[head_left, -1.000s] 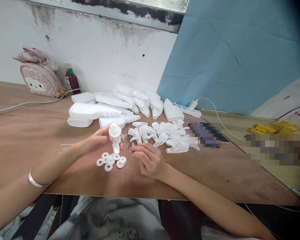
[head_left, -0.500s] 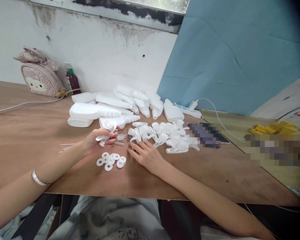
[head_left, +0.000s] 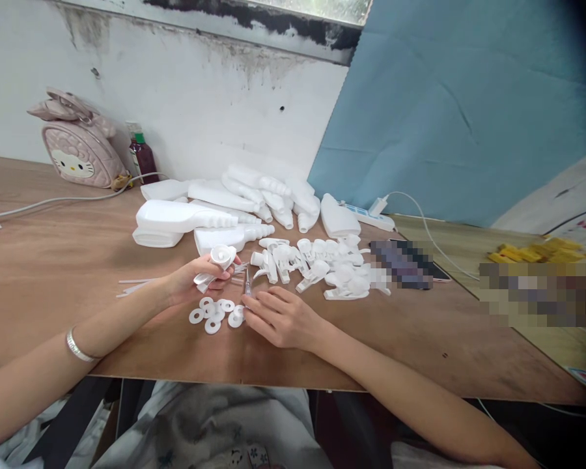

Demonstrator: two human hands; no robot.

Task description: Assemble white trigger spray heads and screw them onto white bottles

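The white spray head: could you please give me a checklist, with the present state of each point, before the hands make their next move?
1. Spray head held in the left hand: ok.
2. Its round end turned up, not covered by fingers: ok.
3. Clear tool at the fingertips of the right hand: ok.
4. Washer seated inside the spray head: cannot tell, too small.
5. Loose washers lying close to both hands: ok.
6. Those washers all lying separately: not ok, several overlap.

The left grip (head_left: 195,277) holds a white spray head (head_left: 223,255); the right grip (head_left: 286,318) pinches a slim tool (head_left: 247,283). On the brown surface (head_left: 97,260), white washers (head_left: 216,315) lie nearer, white bottles (head_left: 176,217) beyond.
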